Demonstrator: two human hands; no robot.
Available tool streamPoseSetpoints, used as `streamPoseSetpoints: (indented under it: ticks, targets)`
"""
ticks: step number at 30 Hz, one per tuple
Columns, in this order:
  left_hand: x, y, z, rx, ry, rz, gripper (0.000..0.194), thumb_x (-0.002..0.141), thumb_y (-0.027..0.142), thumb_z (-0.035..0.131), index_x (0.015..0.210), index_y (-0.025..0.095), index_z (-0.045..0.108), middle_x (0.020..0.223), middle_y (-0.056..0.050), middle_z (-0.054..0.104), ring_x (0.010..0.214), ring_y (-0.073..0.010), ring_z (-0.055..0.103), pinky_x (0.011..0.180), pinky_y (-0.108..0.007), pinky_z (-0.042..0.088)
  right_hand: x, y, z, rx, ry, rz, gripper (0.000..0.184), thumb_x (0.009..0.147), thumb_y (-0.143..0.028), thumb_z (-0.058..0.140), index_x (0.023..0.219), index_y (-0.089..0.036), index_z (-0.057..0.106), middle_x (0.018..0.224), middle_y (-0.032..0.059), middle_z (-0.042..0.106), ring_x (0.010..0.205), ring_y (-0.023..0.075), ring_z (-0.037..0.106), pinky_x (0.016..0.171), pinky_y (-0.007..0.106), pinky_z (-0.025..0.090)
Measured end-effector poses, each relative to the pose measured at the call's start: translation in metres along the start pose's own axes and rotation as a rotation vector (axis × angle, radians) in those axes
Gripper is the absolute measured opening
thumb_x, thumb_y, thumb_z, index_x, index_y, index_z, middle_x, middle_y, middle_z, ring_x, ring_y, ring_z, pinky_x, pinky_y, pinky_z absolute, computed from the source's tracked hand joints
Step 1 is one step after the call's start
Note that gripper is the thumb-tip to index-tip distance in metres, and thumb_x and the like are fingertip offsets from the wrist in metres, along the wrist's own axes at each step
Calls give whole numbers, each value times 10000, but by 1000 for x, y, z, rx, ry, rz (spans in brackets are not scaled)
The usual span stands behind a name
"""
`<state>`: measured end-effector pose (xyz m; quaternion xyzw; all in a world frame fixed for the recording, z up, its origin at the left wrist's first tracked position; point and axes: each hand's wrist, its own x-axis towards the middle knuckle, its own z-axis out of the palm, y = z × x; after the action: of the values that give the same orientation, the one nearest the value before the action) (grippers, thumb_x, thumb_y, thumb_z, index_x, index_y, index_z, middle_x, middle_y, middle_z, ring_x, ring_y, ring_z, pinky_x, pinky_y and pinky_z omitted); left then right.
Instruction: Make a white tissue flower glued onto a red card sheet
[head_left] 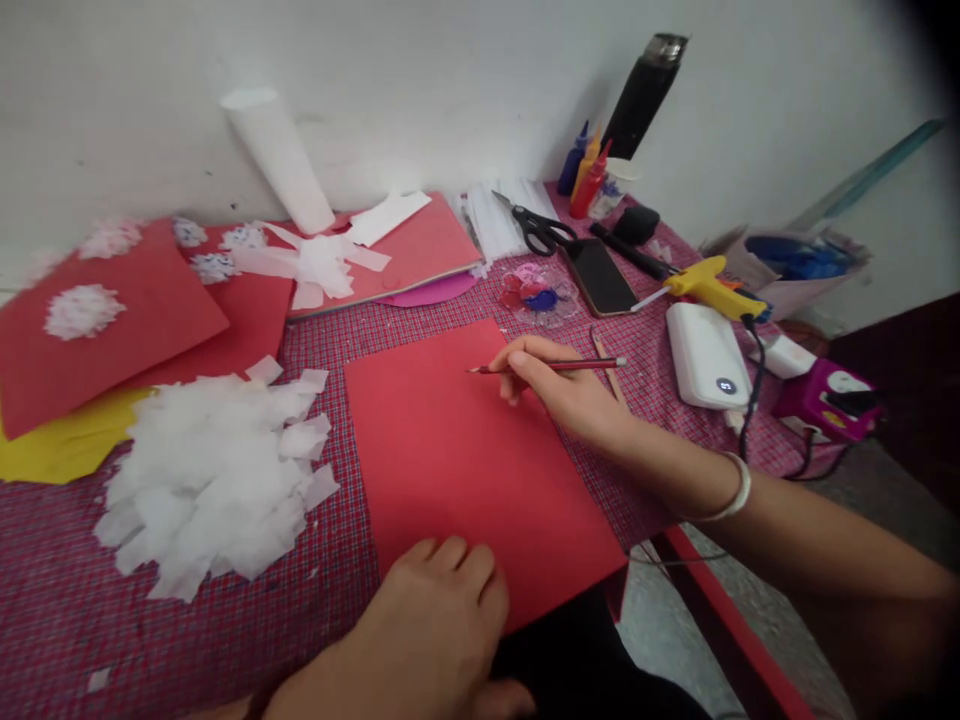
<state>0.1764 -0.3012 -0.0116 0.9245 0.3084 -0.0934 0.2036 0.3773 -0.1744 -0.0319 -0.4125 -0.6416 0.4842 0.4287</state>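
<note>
A blank red sheet of paper (457,450) lies on the checked tablecloth in front of me. My right hand (562,385) rests on its upper right part and is closed around a red pencil (555,367) whose tip points left over the sheet. My left hand (442,610) lies on the sheet's near edge with fingers together, pressing it flat and holding nothing.
A heap of torn white paper (217,480) sits left of the sheet. Red cards with white paper flowers (82,310) lie at far left. Scissors (536,230), a phone (600,275), a yellow glue gun (709,285), a white power bank (705,355), paint bottles (589,170) and a black flask (645,90) crowd the right back.
</note>
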Motion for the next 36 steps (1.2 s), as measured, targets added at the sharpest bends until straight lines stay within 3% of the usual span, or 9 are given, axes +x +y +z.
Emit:
streamPoseSetpoints:
  ticks: [2, 5, 8, 12, 15, 20, 25, 28, 36]
  targets:
    - [8, -4, -5, -55, 39, -26, 513, 809, 648, 674, 991, 169, 709, 988, -80, 721, 884, -274, 672, 802, -421, 559, 2, 4, 4, -17, 16, 26, 245, 968, -306, 459, 865, -174, 637, 601, -36, 547, 560, 106, 518, 578, 259, 418]
    - [24, -18, -3, 30, 207, -39, 491, 953, 546, 534, 1217, 153, 664, 1252, -141, 676, 1126, -305, 635, 946, -458, 520, 9, 8, 7, 14, 71, 53, 188, 932, -272, 468, 875, -181, 622, 536, -66, 486, 491, 97, 452, 510, 247, 357]
    - [39, -42, 3, 185, 376, -82, 559, 972, 491, 525, 1386, 118, 560, 1450, -194, 546, 1348, -360, 494, 1076, -510, 435, 16, 10, 10, 66, 120, 55, 109, 883, -235, 500, 898, -188, 598, 533, -77, 499, 475, 94, 455, 490, 237, 347]
    - [46, -76, 8, 323, 474, -298, 655, 917, 486, 607, 1401, 50, 539, 1502, -282, 455, 1392, -419, 439, 1097, -544, 415, 21, 17, 13, 96, 148, 48, 82, 872, -246, 532, 882, -192, 593, 552, -72, 536, 496, 96, 489, 518, 240, 386]
    - [44, -91, 12, 342, 478, -348, 681, 872, 470, 656, 1380, 29, 557, 1464, -306, 487, 1352, -432, 486, 1059, -542, 456, 23, 23, 12, 138, 176, 83, 77, 857, -255, 567, 881, -188, 595, 614, -52, 610, 519, 94, 535, 550, 244, 423]
    - [41, -97, 21, 272, 565, -303, 552, 925, 369, 542, 1367, 40, 575, 1472, -261, 504, 1370, -400, 476, 1114, -578, 379, 25, 34, 1, 205, 174, 122, 127, 847, -286, 614, 892, -168, 629, 737, 1, 705, 560, 98, 611, 595, 254, 477]
    - [44, -88, 31, 210, 586, -28, 451, 986, 362, 476, 1363, 143, 593, 1464, -128, 561, 1334, -277, 529, 1131, -463, 372, 25, 40, -9, 121, 236, 93, 62, 846, -243, 592, 838, -183, 605, 602, -46, 624, 526, 98, 571, 583, 253, 478]
    - [44, -83, 34, 169, 568, 67, 459, 991, 402, 493, 1369, 156, 582, 1454, -113, 574, 1339, -250, 519, 1119, -406, 384, 23, 39, -9, 109, 185, 101, 42, 829, -232, 596, 846, -195, 587, 612, -48, 622, 536, 104, 579, 573, 254, 478]
    - [41, -81, 33, 89, 483, 79, 502, 995, 449, 489, 1410, 170, 532, 1484, -104, 542, 1363, -248, 488, 1128, -399, 372, 19, 33, 1, -101, 71, 51, 60, 877, -213, 589, 835, -202, 630, 646, -17, 634, 569, 114, 583, 558, 248, 464]
